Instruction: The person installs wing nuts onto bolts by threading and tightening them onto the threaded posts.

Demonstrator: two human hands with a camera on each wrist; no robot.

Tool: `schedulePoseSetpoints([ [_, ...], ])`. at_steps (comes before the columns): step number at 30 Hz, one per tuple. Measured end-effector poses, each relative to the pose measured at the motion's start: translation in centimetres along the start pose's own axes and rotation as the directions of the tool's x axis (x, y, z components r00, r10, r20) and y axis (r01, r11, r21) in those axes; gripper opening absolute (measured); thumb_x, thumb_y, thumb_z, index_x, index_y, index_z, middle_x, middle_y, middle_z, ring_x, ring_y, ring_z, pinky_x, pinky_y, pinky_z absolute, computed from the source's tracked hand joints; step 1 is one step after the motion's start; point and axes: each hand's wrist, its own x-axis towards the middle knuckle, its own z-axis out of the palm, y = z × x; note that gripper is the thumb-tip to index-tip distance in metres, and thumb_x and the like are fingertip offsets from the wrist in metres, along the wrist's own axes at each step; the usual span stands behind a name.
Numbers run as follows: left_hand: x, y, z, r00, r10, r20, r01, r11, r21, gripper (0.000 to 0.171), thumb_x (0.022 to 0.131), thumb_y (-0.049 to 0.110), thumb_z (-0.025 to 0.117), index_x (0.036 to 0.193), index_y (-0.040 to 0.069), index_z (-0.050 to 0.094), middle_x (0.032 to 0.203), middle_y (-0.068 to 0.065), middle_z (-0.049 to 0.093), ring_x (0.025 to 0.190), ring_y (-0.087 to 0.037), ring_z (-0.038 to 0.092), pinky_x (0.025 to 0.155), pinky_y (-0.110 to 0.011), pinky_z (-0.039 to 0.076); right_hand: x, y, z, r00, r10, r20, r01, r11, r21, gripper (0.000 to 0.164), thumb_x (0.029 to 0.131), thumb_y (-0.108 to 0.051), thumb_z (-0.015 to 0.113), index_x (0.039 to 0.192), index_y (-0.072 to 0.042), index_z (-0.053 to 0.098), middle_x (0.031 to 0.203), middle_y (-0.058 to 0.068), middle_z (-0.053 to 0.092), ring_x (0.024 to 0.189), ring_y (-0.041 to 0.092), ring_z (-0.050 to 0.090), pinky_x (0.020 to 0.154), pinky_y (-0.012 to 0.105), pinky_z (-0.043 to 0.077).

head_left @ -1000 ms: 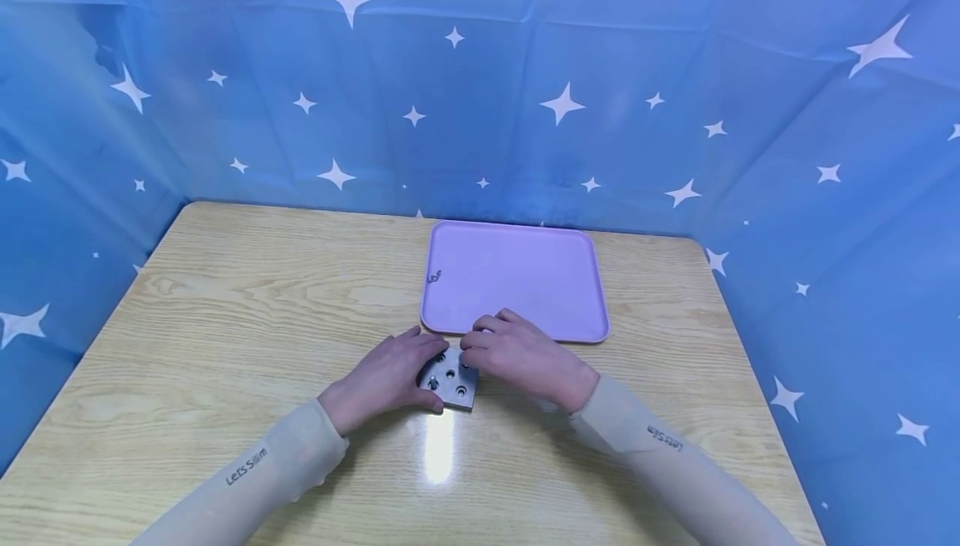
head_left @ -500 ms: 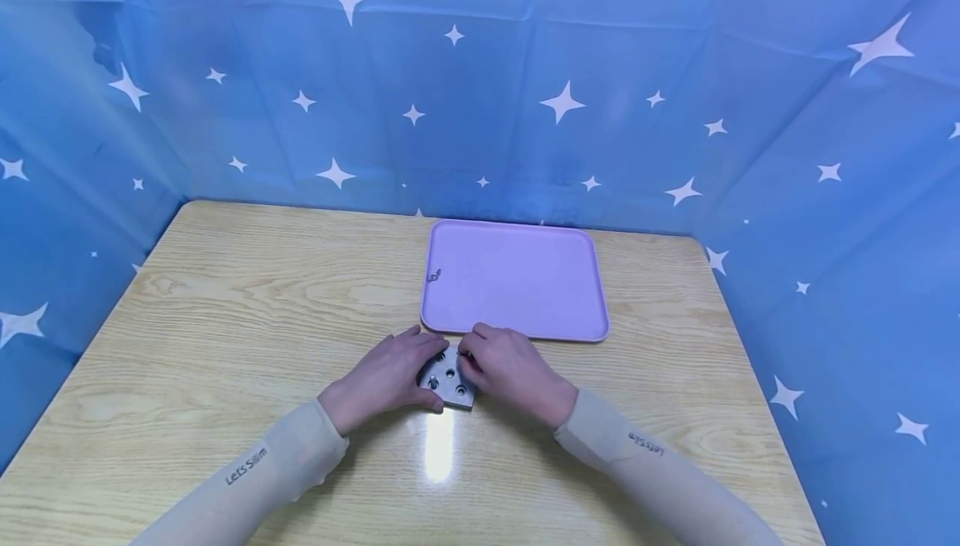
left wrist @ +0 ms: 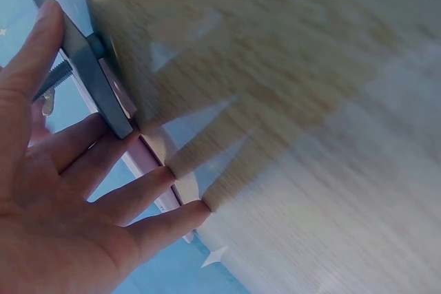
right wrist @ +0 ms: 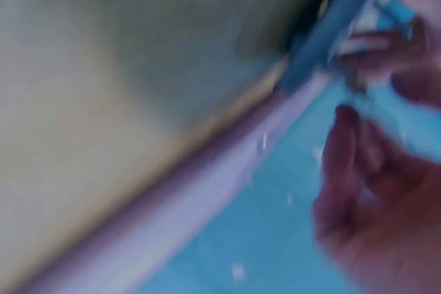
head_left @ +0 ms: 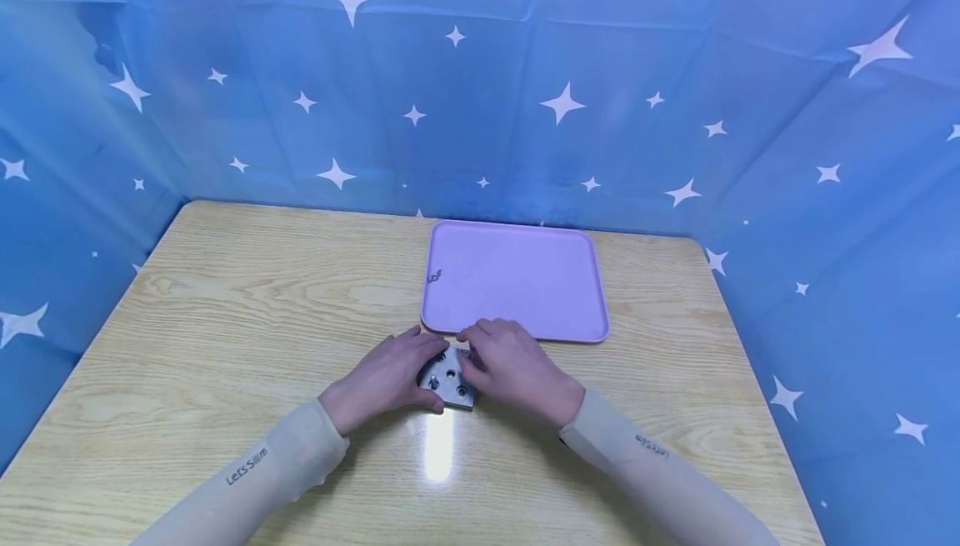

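A square grey metal plate [head_left: 452,400] with several holes stands just in front of the tray. My left hand [head_left: 386,379] grips it by its left side, thumb on the near edge and fingers at the far edge. In the left wrist view a threaded bolt [left wrist: 56,79] sticks out of the plate [left wrist: 103,94], and a bolt head [left wrist: 96,45] shows on its other face. My right hand [head_left: 517,367] is at the plate's far right corner, its thumb and forefinger apart around a small dark piece. Blur in the right wrist view hides whether those fingertips [right wrist: 346,118] touch it.
A lilac tray [head_left: 517,279] lies behind the plate, near the back of the wood-grain table [head_left: 262,296]. Blue cloth [head_left: 480,71] with white stars hangs behind the table and on both sides.
My right hand has come lower and nearer the plate's corner, its fingers first closing together, then parting slightly. The left hand and the plate have stayed put.
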Motion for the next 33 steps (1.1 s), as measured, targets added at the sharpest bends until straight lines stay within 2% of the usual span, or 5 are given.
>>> schedulePoseSetpoints([
  [5, -0.1, 0.0, -0.1, 1.0, -0.013, 0.013, 0.013, 1.0, -0.014, 0.085, 0.065, 0.049, 0.085, 0.134, 0.009, 0.055, 0.137, -0.006, 0.054, 0.133, -0.033, 0.04, 0.094, -0.059, 0.04, 0.0, 1.2, -1.8, 0.947, -0.289, 0.142, 0.306, 0.945, -0.117, 0.036, 0.088, -0.009, 0.068, 0.123, -0.019, 0.064, 0.127, -0.007, 0.058, 0.098, 0.014, 0.055, 0.08, 0.031, 0.046],
  [10, 0.0, 0.1, -0.2, 1.0, -0.015, 0.021, 0.015, 1.0, -0.008, 0.085, 0.065, 0.049, 0.085, 0.132, 0.007, 0.056, 0.135, -0.007, 0.055, 0.132, -0.034, 0.041, 0.095, -0.057, 0.041, 0.1, 1.5, -2.1, 0.911, -0.347, 0.221, 0.39, 0.901, -0.191, 0.03, 0.091, -0.012, 0.065, 0.121, -0.02, 0.065, 0.126, -0.008, 0.059, 0.089, 0.013, 0.053, 0.072, 0.028, 0.044],
  [22, 0.0, 0.1, -0.1, 1.0, -0.003, 0.012, 0.003, 1.0, 0.0, 0.085, 0.064, 0.049, 0.085, 0.131, 0.006, 0.056, 0.134, -0.008, 0.056, 0.13, -0.033, 0.043, 0.095, -0.054, 0.042, 0.6, 1.4, -0.3, 0.961, -0.269, 0.063, 0.276, 0.944, -0.18, 0.007, 0.09, -0.021, 0.069, 0.096, -0.017, 0.07, 0.087, -0.006, 0.061, 0.072, 0.012, 0.053, 0.064, 0.029, 0.044],
  [28, 0.0, 0.0, -0.1, 1.0, 0.011, -0.004, -0.011, 1.0, 0.002, 0.084, 0.064, 0.049, 0.085, 0.13, 0.006, 0.057, 0.132, -0.007, 0.057, 0.128, -0.033, 0.045, 0.092, -0.054, 0.044, 0.5, 0.2, 0.6, 0.997, -0.064, -0.032, 0.064, 0.998, -0.009, 0.007, 0.09, -0.015, 0.065, 0.091, -0.01, 0.07, 0.079, -0.003, 0.059, 0.066, 0.008, 0.054, 0.059, 0.026, 0.047],
  [33, 0.1, 0.0, 0.0, 1.0, 0.017, -0.012, -0.017, 1.0, 0.008, 0.084, 0.063, 0.05, 0.085, 0.129, 0.005, 0.057, 0.131, -0.007, 0.058, 0.127, -0.034, 0.046, 0.091, -0.054, 0.045, 0.2, -0.7, 1.2, 0.991, 0.087, -0.098, -0.08, 0.994, 0.07, 0.007, 0.087, -0.013, 0.067, 0.088, -0.007, 0.07, 0.076, -0.002, 0.057, 0.063, 0.008, 0.051, 0.053, 0.023, 0.044],
])
